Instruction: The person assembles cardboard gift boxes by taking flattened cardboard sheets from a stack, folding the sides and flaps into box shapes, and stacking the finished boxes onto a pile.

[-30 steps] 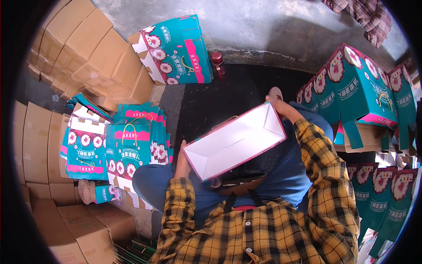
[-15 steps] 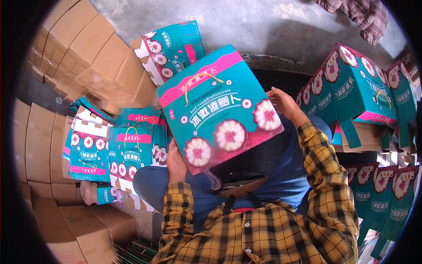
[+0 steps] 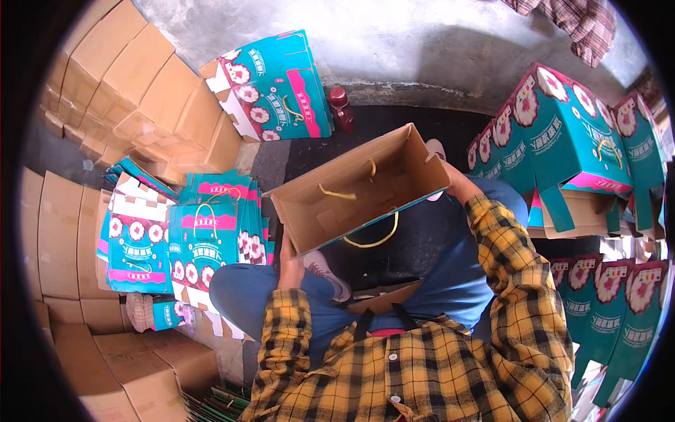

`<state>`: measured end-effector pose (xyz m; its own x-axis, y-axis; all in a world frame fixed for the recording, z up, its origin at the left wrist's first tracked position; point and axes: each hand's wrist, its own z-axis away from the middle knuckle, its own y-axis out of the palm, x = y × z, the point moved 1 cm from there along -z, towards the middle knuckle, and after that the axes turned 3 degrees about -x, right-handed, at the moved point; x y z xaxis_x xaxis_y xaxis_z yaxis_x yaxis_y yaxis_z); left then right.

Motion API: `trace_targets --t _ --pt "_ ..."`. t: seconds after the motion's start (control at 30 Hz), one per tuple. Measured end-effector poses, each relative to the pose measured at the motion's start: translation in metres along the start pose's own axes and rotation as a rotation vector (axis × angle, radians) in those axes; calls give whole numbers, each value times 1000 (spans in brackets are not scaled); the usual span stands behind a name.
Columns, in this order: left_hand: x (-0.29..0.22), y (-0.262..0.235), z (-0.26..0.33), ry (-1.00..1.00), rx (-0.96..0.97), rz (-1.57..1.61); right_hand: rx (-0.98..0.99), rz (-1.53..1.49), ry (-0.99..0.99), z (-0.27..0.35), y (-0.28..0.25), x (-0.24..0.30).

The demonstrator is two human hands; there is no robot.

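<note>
While both hands grip it from opposite ends, the open carton (image 3: 358, 190) hangs over the person's lap with its brown inside turned up to the camera. The left hand (image 3: 290, 264) clasps the carton's lower corner, fingers hidden behind the wall. The right hand (image 3: 450, 184) holds the far end, mostly covered by the cardboard (only the wrist and part of the palm show). Yellow cord handles (image 3: 365, 239) loop across the carton's inside and droop below its near edge. Just left of the left hand lies a stack of flat teal cartons (image 3: 204, 239) printed with pink flowers. Beyond the carton, another folded teal carton (image 3: 278, 88) leans against plain brown boxes (image 3: 119, 91), with a dark red bottle (image 3: 341, 109) just beside it. To the right of the right hand, assembled teal boxes (image 3: 562, 141) stand piled, well apart from the flat ones.
</note>
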<state>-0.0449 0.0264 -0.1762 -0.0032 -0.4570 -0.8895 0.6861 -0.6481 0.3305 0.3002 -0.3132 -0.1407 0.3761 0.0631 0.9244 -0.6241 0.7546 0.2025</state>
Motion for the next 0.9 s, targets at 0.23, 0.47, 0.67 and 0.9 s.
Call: trace_targets --t 0.23,0.47,0.67,0.9 --pt "-6 5 0 -40 8 61 -91 52 146 6 35 27" --pt "-39 40 -5 75 46 -428 -143 568 135 -14 22 21" --pt "-48 37 -9 218 115 -1080 -56 1439 -709 -5 89 50" --pt "-54 44 -21 175 181 -1203 156 1626 -198 -20 114 44"
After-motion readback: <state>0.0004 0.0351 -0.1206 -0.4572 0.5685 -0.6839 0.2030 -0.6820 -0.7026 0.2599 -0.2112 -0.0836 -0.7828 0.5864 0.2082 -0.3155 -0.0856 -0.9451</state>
